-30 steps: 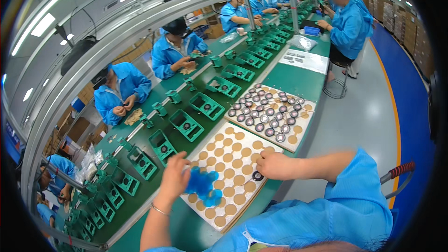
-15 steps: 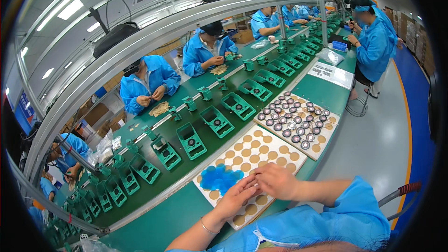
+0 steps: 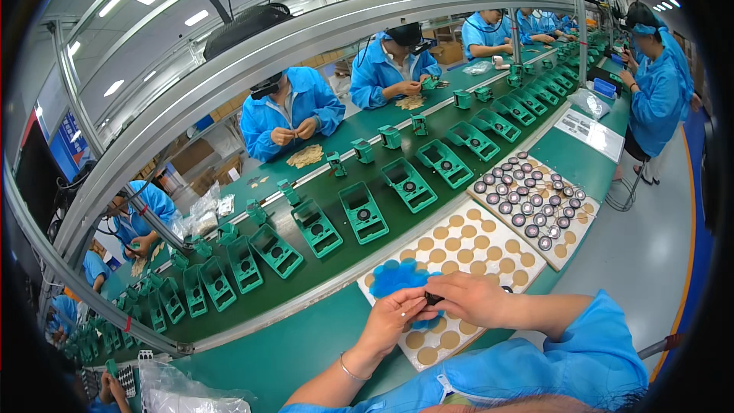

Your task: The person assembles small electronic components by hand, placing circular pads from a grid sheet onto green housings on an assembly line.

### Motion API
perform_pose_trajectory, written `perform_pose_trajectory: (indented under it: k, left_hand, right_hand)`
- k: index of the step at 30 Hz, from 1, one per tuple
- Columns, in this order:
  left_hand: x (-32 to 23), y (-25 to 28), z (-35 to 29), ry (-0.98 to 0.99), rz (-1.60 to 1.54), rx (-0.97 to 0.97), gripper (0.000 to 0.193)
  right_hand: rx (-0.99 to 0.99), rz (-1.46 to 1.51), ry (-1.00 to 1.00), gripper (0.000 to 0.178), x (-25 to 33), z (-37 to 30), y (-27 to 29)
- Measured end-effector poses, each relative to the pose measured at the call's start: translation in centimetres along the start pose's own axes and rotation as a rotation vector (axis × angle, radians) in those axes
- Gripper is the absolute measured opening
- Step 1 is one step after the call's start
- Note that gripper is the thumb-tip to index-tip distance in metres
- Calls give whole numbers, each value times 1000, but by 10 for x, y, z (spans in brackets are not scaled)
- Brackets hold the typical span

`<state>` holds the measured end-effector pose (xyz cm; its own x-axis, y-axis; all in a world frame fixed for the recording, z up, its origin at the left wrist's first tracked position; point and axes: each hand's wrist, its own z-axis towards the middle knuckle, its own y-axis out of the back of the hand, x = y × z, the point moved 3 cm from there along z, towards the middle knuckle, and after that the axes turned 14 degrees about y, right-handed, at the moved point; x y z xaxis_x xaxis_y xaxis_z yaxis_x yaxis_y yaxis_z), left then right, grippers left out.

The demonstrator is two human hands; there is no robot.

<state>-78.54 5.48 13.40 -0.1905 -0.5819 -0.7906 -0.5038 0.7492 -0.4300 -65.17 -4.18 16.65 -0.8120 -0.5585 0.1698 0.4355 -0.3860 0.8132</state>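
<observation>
My left hand (image 3: 388, 323) and my right hand (image 3: 472, 298) meet over the near tray. Between their fingertips is a small black part (image 3: 433, 298), mostly covered by the fingers, so its kind does not show. My right fingers close over it from above, and my left fingers pinch at its side. Under and beyond the hands lies the white tray (image 3: 527, 261) with rows of round tan recesses. Several blue translucent film pieces (image 3: 394, 277) are heaped on its left part, partly hidden by my left hand. A dark round piece (image 3: 507, 289) shows beside my right hand.
Right of the tray, a second board (image 3: 480, 193) carries several round dark parts with wires (image 3: 537, 200). Across the bench runs a conveyor (image 3: 310, 302) with green housings (image 3: 363, 213). Co-workers in blue (image 3: 294, 111) sit opposite; a metal rail (image 3: 321, 11) arches overhead. A plastic bag (image 3: 191, 386) lies at lower left.
The view has swung left, so the scene sits further right. My hands have parted slightly, and the black part now shows between them. More of the blue film's far edge is visible.
</observation>
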Motion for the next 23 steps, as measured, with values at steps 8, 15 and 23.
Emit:
perform_pose_trajectory:
  k: [8, 15, 23]
  left_hand:
    - [-8, 18, -3, -100, 74, -129, 15]
    - [-6, 23, -5, -120, 165, -166, 13]
    - [-2, 28, -6, -123, 159, -139, 14]
  right_hand:
    - [-135, 63, -41, 35, -5, 10, -9]
    - [-140, 13, 49, 38, -5, 15, -10]
    - [-133, 270, -86, 39, -11, 8, -22]
